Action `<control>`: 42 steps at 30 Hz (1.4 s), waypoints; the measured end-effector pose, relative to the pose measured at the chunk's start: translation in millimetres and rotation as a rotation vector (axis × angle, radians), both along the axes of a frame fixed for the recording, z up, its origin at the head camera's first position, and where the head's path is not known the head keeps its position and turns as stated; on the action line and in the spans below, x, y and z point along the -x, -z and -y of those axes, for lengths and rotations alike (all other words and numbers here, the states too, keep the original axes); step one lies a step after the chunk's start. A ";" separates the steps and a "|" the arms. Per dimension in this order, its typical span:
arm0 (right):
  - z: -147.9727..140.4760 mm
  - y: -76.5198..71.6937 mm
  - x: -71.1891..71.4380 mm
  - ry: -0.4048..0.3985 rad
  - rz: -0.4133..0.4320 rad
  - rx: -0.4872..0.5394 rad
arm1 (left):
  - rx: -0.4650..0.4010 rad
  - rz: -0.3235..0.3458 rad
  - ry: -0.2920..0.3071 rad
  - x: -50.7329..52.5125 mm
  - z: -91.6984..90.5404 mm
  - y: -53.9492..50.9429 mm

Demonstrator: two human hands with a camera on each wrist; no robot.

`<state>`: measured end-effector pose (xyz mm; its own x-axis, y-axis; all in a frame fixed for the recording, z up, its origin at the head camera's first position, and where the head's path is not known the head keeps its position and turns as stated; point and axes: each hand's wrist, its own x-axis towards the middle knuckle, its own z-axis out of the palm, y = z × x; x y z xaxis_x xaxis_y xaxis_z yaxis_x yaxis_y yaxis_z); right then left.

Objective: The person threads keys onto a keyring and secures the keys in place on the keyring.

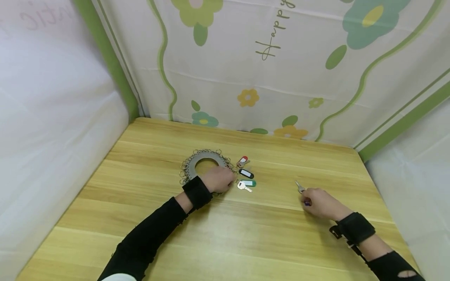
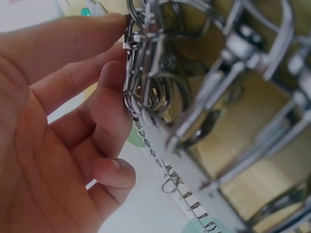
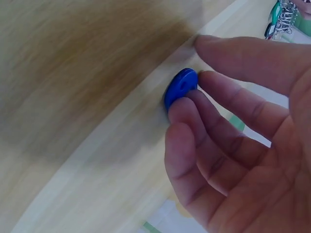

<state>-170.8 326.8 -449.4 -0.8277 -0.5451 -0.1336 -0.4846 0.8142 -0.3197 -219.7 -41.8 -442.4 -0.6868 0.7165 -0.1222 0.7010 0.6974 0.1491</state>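
Observation:
A large, flat metal key ring point(image 1: 192, 164) with small clips and loops around its rim lies at the centre-left of the wooden table. My left hand point(image 1: 218, 179) grips its right side; in the left wrist view the thumb and curled fingers pinch the metal clips point(image 2: 143, 63). My right hand point(image 1: 321, 203) is low over the table at the right, curled at a key point(image 1: 300, 187) with a blue key tag point(image 3: 181, 88). In the right wrist view the fingertips meet the tag while the thumb stands apart from it. The hand hides where key and tag join.
Beside the ring's right edge lie a red key tag point(image 1: 242, 160), a black key tag point(image 1: 246, 173) and a green key tag point(image 1: 250, 182), with a silver key point(image 1: 244, 186) at the green one. A flowered curtain point(image 1: 225, 78) stands behind the table point(image 1: 246, 242); white sheets flank it.

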 end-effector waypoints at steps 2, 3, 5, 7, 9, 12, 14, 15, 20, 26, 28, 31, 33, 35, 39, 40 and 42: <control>-0.1 0.3 0.2 0.006 -0.002 -0.007 | 0.011 0.007 0.008 0.6 0.5 0.8; -0.3 0.6 0.2 0.012 -0.006 -0.012 | 0.014 0.011 0.011 1.1 1.1 1.4; -1.3 1.3 0.3 0.021 -0.010 -0.020 | 0.009 0.018 0.015 1.8 2.6 2.3; -3.3 1.9 0.3 0.029 -0.024 -0.034 | 0.005 0.027 0.009 2.4 4.0 2.3; -5.2 2.1 0.0 0.038 -0.043 -0.054 | -0.006 0.037 -0.004 2.6 5.4 1.5; -6.9 1.1 0.4 0.052 -0.057 -0.063 | -0.005 0.023 -0.015 2.1 7.2 -0.2; -6.8 0.5 1.1 0.063 -0.058 -0.054 | 0.006 0.007 -0.015 1.9 8.2 0.1; -6.5 0.3 1.5 0.069 -0.055 -0.049 | 0.016 -0.001 -0.016 1.9 8.6 0.7; -4.0 2.0 4.4 0.138 -0.061 -0.024 | 0.046 0.027 -0.032 1.8 9.8 1.0; 0.4 3.7 10.6 0.250 -0.060 0.008 | 0.064 0.045 -0.059 1.4 8.4 -0.3; 0.9 4.2 11.7 0.258 -0.068 0.012 | 0.078 0.043 -0.066 0.9 7.3 -0.5; 0.8 6.5 13.4 0.245 -0.087 0.013 | 0.098 0.038 -0.073 0.1 5.6 -0.5; 0.7 8.3 14.4 0.229 -0.106 0.012 | 0.105 0.035 -0.077 -0.1 4.7 -0.3; -0.1 10.2 14.7 0.220 -0.117 0.010 | 0.102 0.029 -0.076 0.1 3.5 0.3; -1.2 12.7 15.4 0.222 -0.134 0.003 | 0.066 0.022 -0.052 1.5 2.5 1.6; -1.3 12.9 15.6 0.226 -0.135 0.005 | 0.057 0.016 -0.042 2.0 2.6 2.0; -1.4 13.1 16.1 0.231 -0.141 0.007 | 0.035 0.011 -0.027 3.1 2.8 2.3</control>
<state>-186.9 328.2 -462.6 -0.9405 -0.3397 -0.0050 -0.3260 0.9065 -0.2682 -222.7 -44.6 -444.7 -0.7044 0.6927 -0.1546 0.6802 0.7211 0.1315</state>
